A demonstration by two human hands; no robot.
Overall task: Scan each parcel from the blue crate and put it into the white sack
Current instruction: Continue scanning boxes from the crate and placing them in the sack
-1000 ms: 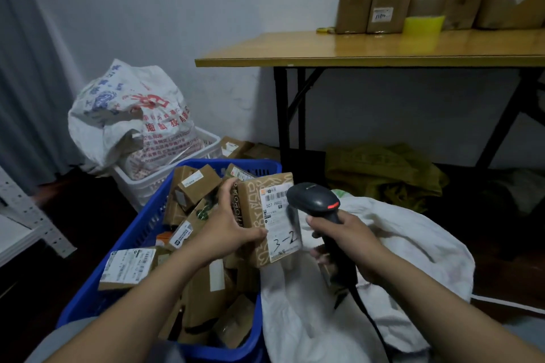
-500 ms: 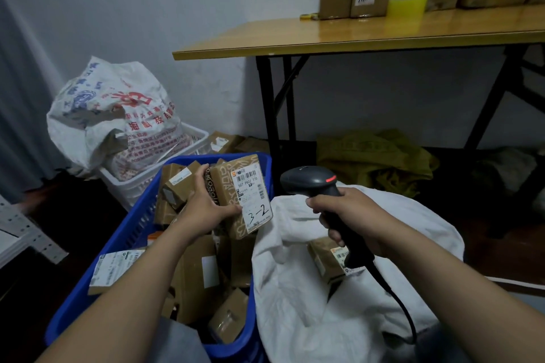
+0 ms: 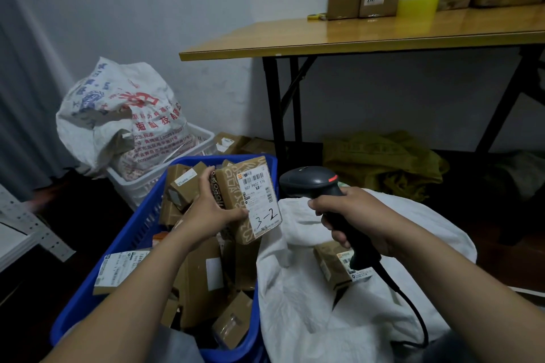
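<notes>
Dim indoor light, wide-angle distortion.
Light falls from above: the tabletop (image 3: 383, 32) shows a soft sheen and deep shadow lies beneath it. Straight edges bow toward the frame borders. Print on the parcel (image 3: 253, 191) at centre is sharp; the corners are softer and grainy.

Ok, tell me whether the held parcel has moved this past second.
Yes. The parcel has shifted slightly left and away, its top now reaching the blue crate's far rim.

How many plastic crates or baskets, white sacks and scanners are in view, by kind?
Plastic crates or baskets: 2 (blue crate, white basket)
White sacks: 2 (white sack, printed sack)
Scanners: 1 (scanner)
Total: 5
</notes>
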